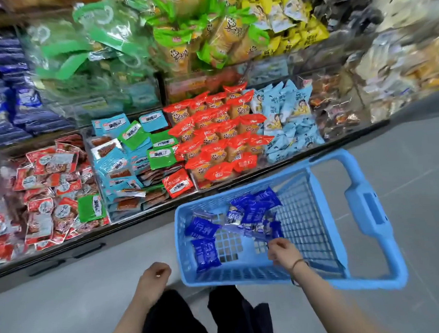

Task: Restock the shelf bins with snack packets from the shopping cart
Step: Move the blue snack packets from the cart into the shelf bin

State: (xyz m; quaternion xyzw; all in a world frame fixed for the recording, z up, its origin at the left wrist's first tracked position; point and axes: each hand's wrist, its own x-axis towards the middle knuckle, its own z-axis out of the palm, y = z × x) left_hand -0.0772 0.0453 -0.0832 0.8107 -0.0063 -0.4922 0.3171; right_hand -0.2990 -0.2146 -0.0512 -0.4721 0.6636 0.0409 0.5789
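Observation:
A light blue plastic shopping cart basket (314,240) stands on the floor in front of the shelf. Several dark blue snack packets (253,212) lie on its mesh bottom, one of them (206,253) near the front left corner. My right hand (283,250) reaches down into the basket, fingers pinched at the edge of a blue packet near the pile. My left hand (155,276) hangs outside the basket to its left, loosely curled and holding nothing. Matching dark blue packets (7,105) fill a shelf bin at the far left.
Clear shelf bins hold red packets (51,188), blue and green packets (130,155), orange-red packets (219,133) and pale blue packets (286,118). Upper rows hold green and yellow bags. The cart handle (368,210) points right. Grey floor lies below; my dark trousers are at the bottom.

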